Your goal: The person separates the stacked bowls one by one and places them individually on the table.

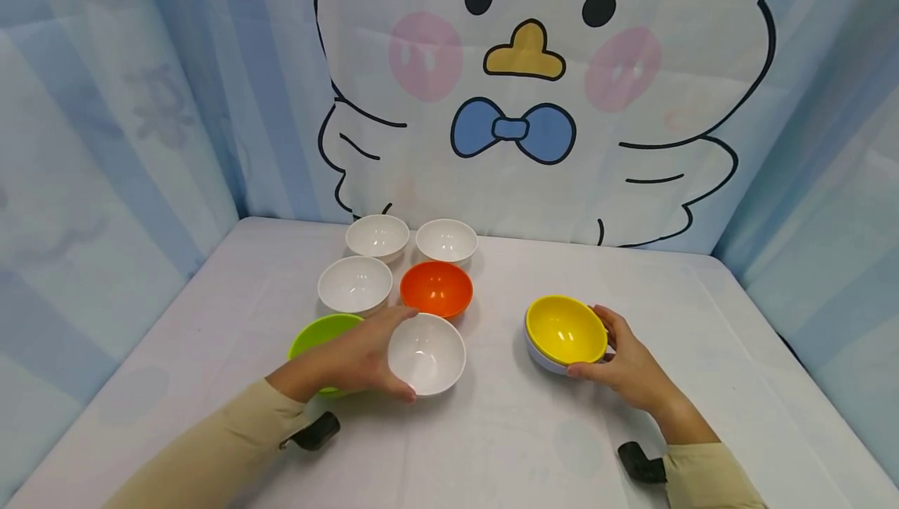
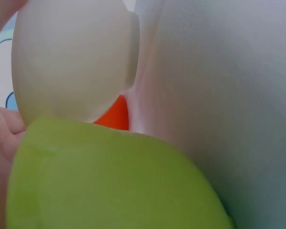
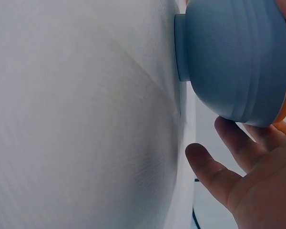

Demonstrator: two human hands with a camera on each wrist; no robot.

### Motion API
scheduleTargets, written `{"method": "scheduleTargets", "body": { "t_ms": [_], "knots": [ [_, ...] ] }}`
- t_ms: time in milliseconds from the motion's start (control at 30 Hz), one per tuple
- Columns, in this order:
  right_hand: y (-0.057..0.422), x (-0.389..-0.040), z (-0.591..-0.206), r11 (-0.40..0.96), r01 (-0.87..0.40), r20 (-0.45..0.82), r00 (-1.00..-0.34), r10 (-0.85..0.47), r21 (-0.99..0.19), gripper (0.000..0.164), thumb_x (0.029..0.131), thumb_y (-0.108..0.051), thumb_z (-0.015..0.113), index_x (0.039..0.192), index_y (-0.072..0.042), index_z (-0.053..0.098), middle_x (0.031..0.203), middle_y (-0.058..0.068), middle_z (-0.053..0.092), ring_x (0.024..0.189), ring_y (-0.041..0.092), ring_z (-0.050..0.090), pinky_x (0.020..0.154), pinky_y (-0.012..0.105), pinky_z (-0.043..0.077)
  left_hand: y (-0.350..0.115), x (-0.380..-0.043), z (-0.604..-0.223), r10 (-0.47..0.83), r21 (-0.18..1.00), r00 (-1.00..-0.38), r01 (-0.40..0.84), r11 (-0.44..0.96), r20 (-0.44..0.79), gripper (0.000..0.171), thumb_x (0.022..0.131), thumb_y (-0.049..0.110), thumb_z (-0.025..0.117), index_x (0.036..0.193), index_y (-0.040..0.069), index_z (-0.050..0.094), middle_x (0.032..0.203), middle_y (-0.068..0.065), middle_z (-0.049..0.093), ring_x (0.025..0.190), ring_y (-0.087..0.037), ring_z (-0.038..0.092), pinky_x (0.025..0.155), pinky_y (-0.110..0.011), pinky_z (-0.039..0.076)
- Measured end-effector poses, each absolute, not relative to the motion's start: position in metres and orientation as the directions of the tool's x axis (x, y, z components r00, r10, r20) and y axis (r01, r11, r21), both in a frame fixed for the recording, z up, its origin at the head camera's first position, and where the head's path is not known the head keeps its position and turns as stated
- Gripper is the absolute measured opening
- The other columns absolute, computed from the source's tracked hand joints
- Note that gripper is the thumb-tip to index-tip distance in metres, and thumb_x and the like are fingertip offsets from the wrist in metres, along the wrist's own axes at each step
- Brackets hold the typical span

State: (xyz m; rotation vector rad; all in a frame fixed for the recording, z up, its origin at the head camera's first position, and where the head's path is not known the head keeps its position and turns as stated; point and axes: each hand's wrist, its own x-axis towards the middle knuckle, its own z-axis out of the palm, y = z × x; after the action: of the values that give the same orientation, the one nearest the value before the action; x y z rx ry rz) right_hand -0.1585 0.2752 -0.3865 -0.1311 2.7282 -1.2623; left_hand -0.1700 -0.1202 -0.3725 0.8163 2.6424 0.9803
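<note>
My left hand point(image 1: 358, 357) holds a white bowl point(image 1: 428, 357) by its side, thumb at the near rim and fingers at the far rim. Just left of that, partly covered by the hand, stands a green bowl point(image 1: 325, 331). An orange bowl point(image 1: 437, 290) is right behind the held white one. On the right, my right hand point(image 1: 632, 364) grips a yellow bowl point(image 1: 565, 329) at its right side. This yellow bowl sits nested inside a pale blue bowl point(image 3: 233, 57), whose foot is at the tablecloth in the right wrist view.
Behind the orange bowl stand more white bowls: one at its left point(image 1: 355, 284), one at the back left point(image 1: 377, 237) and one at the back point(image 1: 446, 241). A white cloth covers the table point(image 1: 492, 446). Printed curtains point(image 1: 520, 197) enclose the back and sides.
</note>
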Motion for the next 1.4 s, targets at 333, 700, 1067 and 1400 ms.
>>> {"method": "scheduleTargets", "body": {
  "t_ms": [333,700,1067,1400],
  "knots": [
    [0.275,-0.159,-0.387,0.646,-0.04,-0.067,-0.988,-0.14,-0.762,0.114,0.079,-0.033,0.087,0.156,0.004,0.01,0.159,0.031,0.017,0.14,0.053,0.026,0.108,0.06,0.033,-0.117,-0.17,-0.371,0.565,0.626,-0.824,0.419,0.658,-0.042,0.109,0.065,0.044,0.094,0.147,-0.001,0.037,0.145,-0.014,0.046,0.125,-0.029,0.048,0.103,-0.049,0.045],
    [0.276,-0.159,-0.387,0.64,-0.043,-0.064,-0.988,-0.143,-0.768,0.114,0.079,-0.033,0.087,0.155,0.004,0.01,0.158,0.031,0.018,0.14,0.053,0.027,0.108,0.06,0.034,-0.12,-0.171,-0.37,0.611,0.572,-0.791,0.498,0.652,-0.008,0.108,0.066,0.042,0.094,0.146,-0.004,0.037,0.144,-0.016,0.046,0.128,-0.033,0.044,0.104,-0.052,0.043],
    [0.277,-0.158,-0.387,0.641,-0.039,-0.071,-0.987,-0.145,-0.767,0.114,0.079,-0.033,0.087,0.155,0.003,0.01,0.158,0.032,0.018,0.14,0.052,0.027,0.108,0.06,0.034,-0.12,-0.172,-0.363,0.618,0.569,-0.786,0.507,0.648,-0.003,0.101,0.064,0.041,0.095,0.142,0.004,0.043,0.128,-0.005,0.053,0.117,-0.023,0.049,0.097,-0.044,0.048],
    [0.277,-0.159,-0.387,0.632,-0.049,-0.068,-0.985,-0.159,-0.773,0.114,0.079,-0.032,0.086,0.156,0.003,0.01,0.158,0.032,0.018,0.14,0.053,0.026,0.108,0.061,0.033,-0.101,-0.172,-0.327,0.656,0.55,-0.755,0.546,0.632,-0.004,0.109,0.07,0.04,0.092,0.148,-0.007,0.033,0.148,-0.02,0.042,0.132,-0.033,0.044,0.109,-0.047,0.04]
  ]
}}
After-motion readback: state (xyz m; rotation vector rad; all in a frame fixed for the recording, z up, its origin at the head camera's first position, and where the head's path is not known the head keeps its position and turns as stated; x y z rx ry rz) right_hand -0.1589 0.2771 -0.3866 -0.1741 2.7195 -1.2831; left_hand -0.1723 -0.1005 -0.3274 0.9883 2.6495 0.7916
